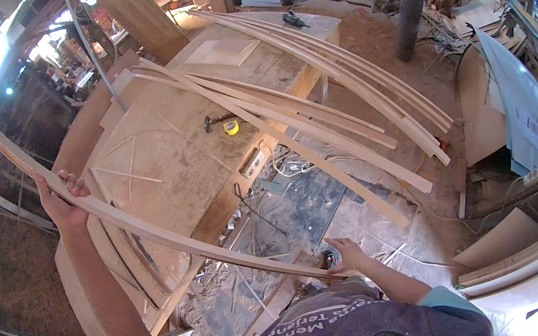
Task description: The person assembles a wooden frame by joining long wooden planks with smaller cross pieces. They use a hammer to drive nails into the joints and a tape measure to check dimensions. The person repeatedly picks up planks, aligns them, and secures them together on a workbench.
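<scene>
A long wooden strip (173, 240) slants across the view from the upper left down to my waist. My left hand (66, 198) is closed around it, fingers wrapped over the upper edge. At its near end my right hand (350, 256) has the thumb side against the wood, with the upper fingers stretched a little away from it. Past the strip stands a wooden workbench (173, 140). A hammer (217, 121) and a yellow tape measure (231, 127) lie on it, beside several long loose strips (297, 120) that overhang its right edge.
A power outlet (254, 162) sits in the bench's side, with white cables below. Offcuts and sawdust litter the floor (302, 211). A power drill (294, 20) rests at the bench's far end. A dark post (410, 17) and leaning sheets (522, 101) stand to the right.
</scene>
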Tool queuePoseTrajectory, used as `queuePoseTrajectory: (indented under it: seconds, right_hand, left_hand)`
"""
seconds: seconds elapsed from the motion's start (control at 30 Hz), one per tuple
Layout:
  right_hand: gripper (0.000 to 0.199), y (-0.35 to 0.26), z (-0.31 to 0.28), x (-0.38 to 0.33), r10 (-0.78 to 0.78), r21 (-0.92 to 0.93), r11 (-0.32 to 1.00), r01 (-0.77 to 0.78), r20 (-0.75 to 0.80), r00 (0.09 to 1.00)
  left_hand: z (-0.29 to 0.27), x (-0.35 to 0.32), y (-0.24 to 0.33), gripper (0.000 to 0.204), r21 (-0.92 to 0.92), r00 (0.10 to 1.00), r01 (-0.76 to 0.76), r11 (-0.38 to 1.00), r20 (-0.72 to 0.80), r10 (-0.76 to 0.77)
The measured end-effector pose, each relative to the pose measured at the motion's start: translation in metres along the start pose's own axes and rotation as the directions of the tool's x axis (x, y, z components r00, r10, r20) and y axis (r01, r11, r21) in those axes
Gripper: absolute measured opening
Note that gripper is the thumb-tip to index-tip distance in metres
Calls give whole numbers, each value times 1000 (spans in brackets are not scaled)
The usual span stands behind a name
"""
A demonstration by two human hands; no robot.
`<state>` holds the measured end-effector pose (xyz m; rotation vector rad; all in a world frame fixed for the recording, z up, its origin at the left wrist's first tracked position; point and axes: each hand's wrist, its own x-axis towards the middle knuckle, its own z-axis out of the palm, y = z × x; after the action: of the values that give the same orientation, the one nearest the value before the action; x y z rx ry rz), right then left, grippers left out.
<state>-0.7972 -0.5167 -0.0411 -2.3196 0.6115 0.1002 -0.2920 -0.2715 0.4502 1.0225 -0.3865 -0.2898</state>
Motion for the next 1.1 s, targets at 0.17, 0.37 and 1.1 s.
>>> queuePoseTrajectory:
  seconds: [0.17,0.37,1.1]
  right_hand:
    - [123,0,8,-27,47,35,998,-52,112,993]
    - [117,-6,11,-59,155,73,984,-160,63,986]
    - [44,129,-86,-149,512,126,859,-496,-208,834]
  left_hand:
    - [-25,15,-19,66,-91,988,67,994,147,-53]
    - [-9,34,-38,66,-140,949,88,986,312,-41]
    - [84,96,-319,49,-168,972,176,970,-128,-199]
